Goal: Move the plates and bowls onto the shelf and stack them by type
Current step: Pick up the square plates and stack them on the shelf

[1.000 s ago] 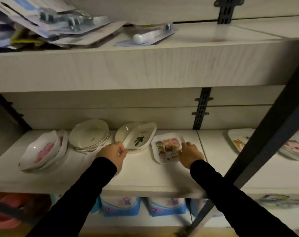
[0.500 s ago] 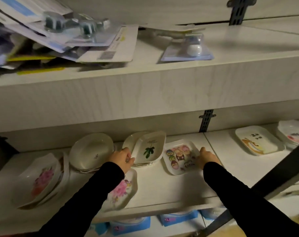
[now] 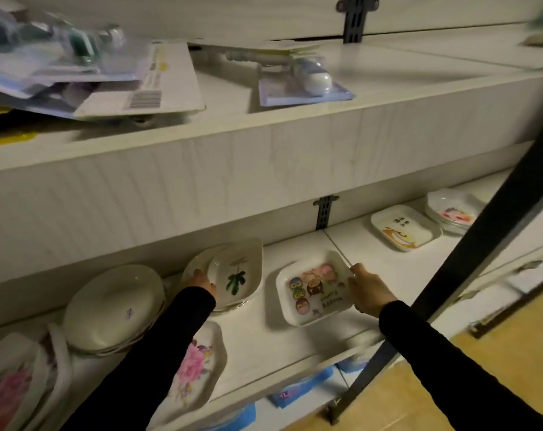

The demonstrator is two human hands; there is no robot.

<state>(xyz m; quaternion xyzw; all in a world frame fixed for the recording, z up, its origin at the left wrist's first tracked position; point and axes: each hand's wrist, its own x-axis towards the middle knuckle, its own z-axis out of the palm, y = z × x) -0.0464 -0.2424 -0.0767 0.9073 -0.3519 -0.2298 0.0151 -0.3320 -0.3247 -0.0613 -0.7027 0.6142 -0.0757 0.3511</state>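
Fingers (image 3: pixel 358 273) seemingly around cartoon plate (image 3: pixel 310 289) rim

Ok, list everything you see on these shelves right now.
owl plate: one, white with owls, middle shelf centre
leaf dish: one, white-green, left of owl plate
round plates: one stack, plain white, further left
flower plate: one, pink-flowered, middle shelf front
flower dishes: one stack, pink-flowered, far left
orange-print plate: one, white, right section
printed dishes: one stack, white, far right
blister packs: several, blue-white, top shelf
blue packs: several, blue, lowest level
left hand: grips leaf dish rim
right hand: grips owl plate edge
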